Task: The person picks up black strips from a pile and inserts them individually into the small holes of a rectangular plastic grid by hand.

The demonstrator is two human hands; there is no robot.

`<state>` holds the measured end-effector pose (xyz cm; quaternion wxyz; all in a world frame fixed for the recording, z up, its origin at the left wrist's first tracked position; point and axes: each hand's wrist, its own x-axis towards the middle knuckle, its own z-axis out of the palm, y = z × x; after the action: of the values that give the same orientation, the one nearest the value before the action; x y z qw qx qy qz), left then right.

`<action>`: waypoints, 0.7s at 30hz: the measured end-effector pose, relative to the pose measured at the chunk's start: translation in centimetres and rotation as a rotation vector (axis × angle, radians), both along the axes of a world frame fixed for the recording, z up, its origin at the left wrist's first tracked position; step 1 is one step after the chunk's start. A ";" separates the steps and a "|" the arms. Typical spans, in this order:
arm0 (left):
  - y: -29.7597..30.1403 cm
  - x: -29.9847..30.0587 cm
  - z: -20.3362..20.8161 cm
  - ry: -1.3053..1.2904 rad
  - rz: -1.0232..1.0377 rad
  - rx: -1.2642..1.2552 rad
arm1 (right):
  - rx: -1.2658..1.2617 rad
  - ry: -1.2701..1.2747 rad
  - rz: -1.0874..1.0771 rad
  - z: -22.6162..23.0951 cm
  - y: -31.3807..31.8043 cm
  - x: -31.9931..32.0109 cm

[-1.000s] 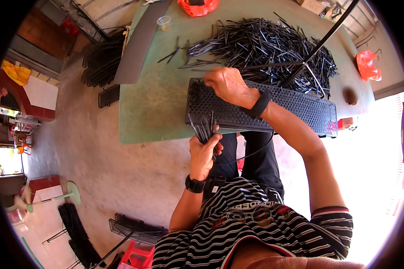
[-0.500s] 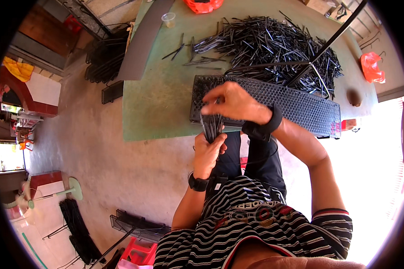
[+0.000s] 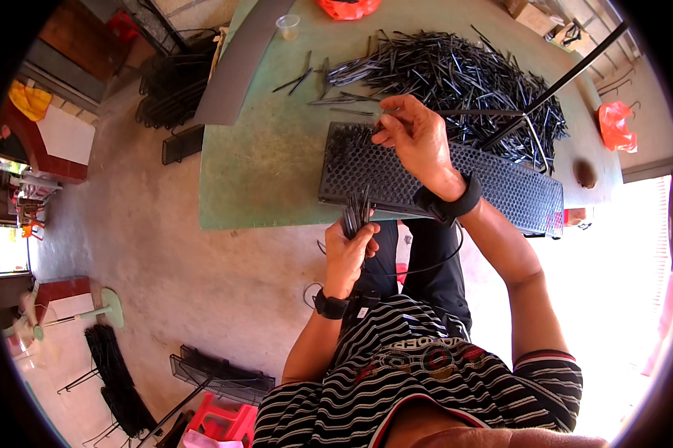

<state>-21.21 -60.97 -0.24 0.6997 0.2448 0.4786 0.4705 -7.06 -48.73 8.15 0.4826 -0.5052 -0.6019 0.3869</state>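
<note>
My left hand (image 3: 349, 252) is closed around a bundle of thin black sticks (image 3: 357, 211) at the near edge of the green table (image 3: 269, 157). A long black perforated tray (image 3: 516, 196) lies across the table in front of me. Over the tray's left end, my right hand (image 3: 417, 136) pinches a single black stick between fingertips. A few sticks stand upright in the tray's left holes (image 3: 345, 142). Behind the tray spreads a big heap of loose black sticks (image 3: 456, 71).
A grey board (image 3: 239, 60) lies on the table's left side, with a small clear cup (image 3: 288, 26) and an orange bag (image 3: 349, 7) at the far edge. A black rod (image 3: 557, 86) slants over the heap. Black wire racks (image 3: 168, 82) sit on the floor to the left.
My right hand came down to the bundle in my left hand, then moved back up over the tray's left end with one stick. My left hand stayed at the table's edge.
</note>
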 end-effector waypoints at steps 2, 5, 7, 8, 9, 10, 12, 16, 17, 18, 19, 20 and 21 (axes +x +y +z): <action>0.0 -0.2 -0.1 -0.021 0.024 -0.005 | 0.067 -0.085 -0.016 -0.8 0.1 -0.2; -0.1 -0.3 0.0 -0.024 0.042 -0.010 | 0.131 -0.122 -0.015 -2.3 0.4 -0.7; 0.0 -0.4 0.3 -0.028 0.046 -0.011 | 0.194 -0.135 -0.020 -3.3 0.8 -0.8; 0.0 -0.4 0.3 -0.034 0.047 -0.011 | 0.190 -0.160 -0.004 -3.5 0.8 -0.9; 0.0 -0.5 0.4 -0.041 0.049 -0.011 | 0.186 -0.186 0.011 -3.7 0.9 -0.9; 0.0 -0.5 0.4 -0.048 0.050 -0.011 | 0.183 -0.211 0.027 -3.8 0.9 -0.9; 0.1 -0.6 0.4 -0.037 0.044 -0.012 | 0.296 -0.399 0.053 -4.0 1.2 -0.9; 0.1 -0.6 0.6 -0.018 0.040 -0.022 | 0.447 -0.698 0.085 -3.6 1.2 -1.0; 0.1 -0.6 0.6 -0.004 0.035 -0.016 | 0.466 -0.754 0.089 -3.2 1.0 -1.0; 0.1 -0.6 0.6 0.010 0.029 -0.011 | 0.329 -0.679 0.215 -2.6 0.7 -1.0; 0.2 -0.5 0.6 0.021 0.021 -0.006 | 0.190 -0.603 0.337 -1.7 0.2 -0.9; 0.3 -0.5 0.7 0.023 0.006 -0.010 | 0.050 -0.523 0.456 -1.2 -0.3 -0.8; 0.4 -0.6 0.8 0.025 -0.009 -0.016 | 0.085 -0.548 0.508 -1.1 -0.8 -0.8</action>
<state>-21.81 -60.61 0.52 0.6978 0.2472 0.4897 0.4606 -7.90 -49.54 7.09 0.2128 -0.4038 -0.8304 0.3194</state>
